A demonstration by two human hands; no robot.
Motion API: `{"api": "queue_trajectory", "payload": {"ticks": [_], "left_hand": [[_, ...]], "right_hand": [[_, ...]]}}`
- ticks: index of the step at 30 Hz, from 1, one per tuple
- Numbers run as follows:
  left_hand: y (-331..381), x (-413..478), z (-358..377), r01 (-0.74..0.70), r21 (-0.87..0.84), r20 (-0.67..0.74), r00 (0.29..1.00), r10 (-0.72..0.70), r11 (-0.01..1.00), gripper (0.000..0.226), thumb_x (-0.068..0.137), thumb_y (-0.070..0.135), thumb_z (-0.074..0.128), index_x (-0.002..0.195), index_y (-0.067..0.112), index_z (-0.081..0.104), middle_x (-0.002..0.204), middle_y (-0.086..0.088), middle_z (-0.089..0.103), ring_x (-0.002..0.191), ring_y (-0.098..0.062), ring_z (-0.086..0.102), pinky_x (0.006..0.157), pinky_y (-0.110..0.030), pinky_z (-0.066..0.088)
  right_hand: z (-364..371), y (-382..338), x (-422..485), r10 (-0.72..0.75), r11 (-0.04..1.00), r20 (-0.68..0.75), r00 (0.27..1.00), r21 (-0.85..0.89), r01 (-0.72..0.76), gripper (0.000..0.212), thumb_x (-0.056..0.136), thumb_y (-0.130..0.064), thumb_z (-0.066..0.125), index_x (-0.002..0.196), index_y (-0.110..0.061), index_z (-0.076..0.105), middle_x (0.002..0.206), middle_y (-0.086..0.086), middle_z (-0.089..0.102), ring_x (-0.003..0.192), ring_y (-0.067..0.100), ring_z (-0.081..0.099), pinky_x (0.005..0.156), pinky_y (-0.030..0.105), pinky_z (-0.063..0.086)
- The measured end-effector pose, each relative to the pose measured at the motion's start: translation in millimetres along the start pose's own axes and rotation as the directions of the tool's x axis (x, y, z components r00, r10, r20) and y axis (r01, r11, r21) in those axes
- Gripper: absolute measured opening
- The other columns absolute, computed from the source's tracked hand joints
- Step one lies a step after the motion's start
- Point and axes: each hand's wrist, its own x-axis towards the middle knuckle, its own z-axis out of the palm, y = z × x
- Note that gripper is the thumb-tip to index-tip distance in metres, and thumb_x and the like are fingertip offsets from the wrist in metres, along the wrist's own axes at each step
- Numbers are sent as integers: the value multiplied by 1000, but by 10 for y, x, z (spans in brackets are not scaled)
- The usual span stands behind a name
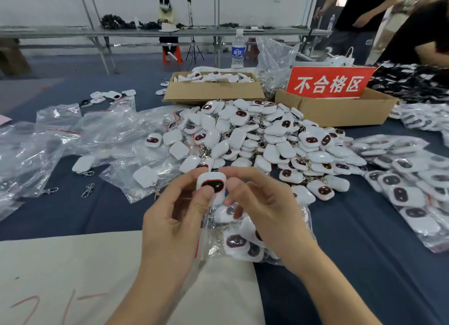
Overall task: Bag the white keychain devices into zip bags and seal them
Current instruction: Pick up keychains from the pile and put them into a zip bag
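Your left hand (177,217) and right hand (262,203) pinch a small white hard-plastic keychain device (211,184); light, glossy, likely slippery, so grip its edges.

Keychain device pile (267,140) lay ahead of me, mid-table; loose zip bags (73,135) to its left, bagged devices (410,186) right, left box (213,92) and right box (340,112) behind, bottle (238,50) beyond the left box.

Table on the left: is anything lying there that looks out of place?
Yes. A bare metal clasp lies on the blue cloth beside the empty zip bags, joined to no device; it may have come off one.
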Motion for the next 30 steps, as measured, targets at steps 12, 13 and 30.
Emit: {"api": "queue_trajectory", "payload": {"ticks": [12,13,30], "left_hand": [[-18,47,-17,129,-99,84,989,-121,987,24,79,30,68,100,22,77,82,8,73,75,0,62,70,-9,50],[-19,48,-21,135,-97,85,988,-127,986,24,79,32,68,99,24,77,82,7,72,75,-1,62,71,-9,50],[-3,47,18,168,-163,12,986,-168,972,34,88,36,53,107,15,72,94,3,75,83,-9,67,69,-16,54]], "right_hand": [[40,2,3,77,997,23,997,11,-77,16,93,-17,68,105,-26,75,68,-11,67,60,4,60,60,16,50],[37,7,3,80,997,23,997,10,-80,16,93,-18,68,105,-26,76,68,-10,67,60,5,60,60,16,50],[-286,-86,111,256,931,-281,925,329,-158,27,83,-37,70,94,-14,79,78,9,69,64,13,61,61,22,53]]}}
